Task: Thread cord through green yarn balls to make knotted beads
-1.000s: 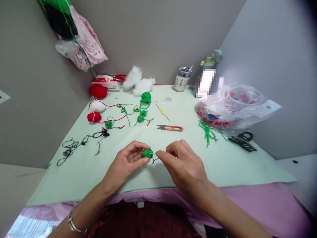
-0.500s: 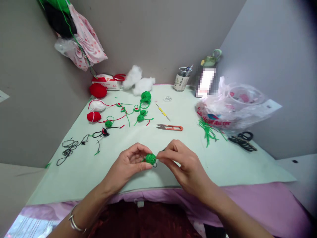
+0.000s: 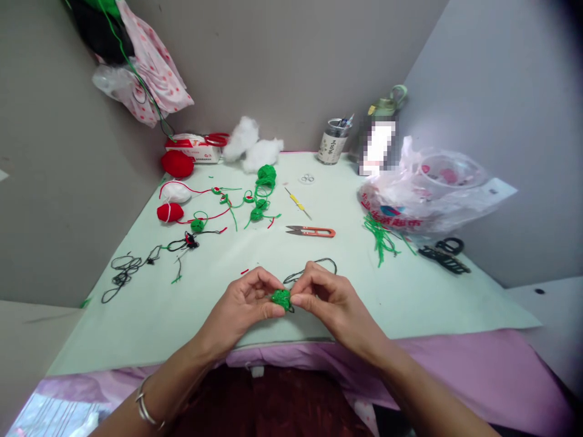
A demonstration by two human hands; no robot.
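Note:
Near the front edge of the table, my left hand [image 3: 248, 298] pinches a small green crocheted ball [image 3: 281, 298] between thumb and fingers. My right hand [image 3: 325, 297] is closed at the ball's right side, thumb and index finger pressed together; whatever sits between those fingertips is too small to make out. A black yarn strand [image 3: 328, 261] loops on the table behind my right hand, and a short black loop hangs under the ball. Beyond my hands lie orange thread snips [image 3: 314, 232] and a yellow-handled crochet hook [image 3: 297, 202].
Green crocheted pieces [image 3: 257, 213], red yarn [image 3: 170, 212] and tangled black yarn [image 3: 122, 276] lie to the left. White stuffing [image 3: 262, 155] and a pen cup [image 3: 334, 142] stand at the back. A plastic bag [image 3: 419, 194], green yarn scraps [image 3: 380, 240] and a black hair clip [image 3: 444, 258] lie right.
My right hand has come in closer against the ball, and its fingers have shifted. The black yarn loop now shows behind it on the table. The ball has turned slightly.

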